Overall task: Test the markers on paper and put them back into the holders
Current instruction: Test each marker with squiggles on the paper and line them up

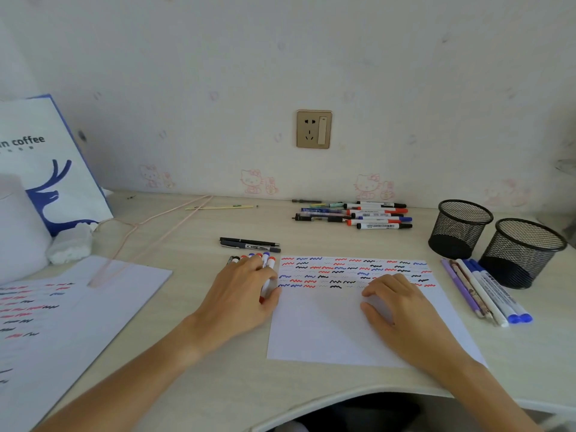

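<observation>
A: Step? Left hand [241, 288] lies over the marker row [254, 260] at nine o'clock of the test paper [339, 325], fingers curled onto a red marker [267, 286]. Right hand [394, 302] rests flat, holding nothing.

B: Picking, I'd judge. Next: lift one, uncap, scribble below the squiggles. The mesh holders [461, 229], both empty, stand at two o'clock.

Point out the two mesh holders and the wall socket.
Left mesh holder [460, 229]: head view, front of its mesh wall.
Right mesh holder [523, 254]: head view, front of its mesh wall.
Wall socket [314, 129]: head view, middle of its faceplate.
</observation>
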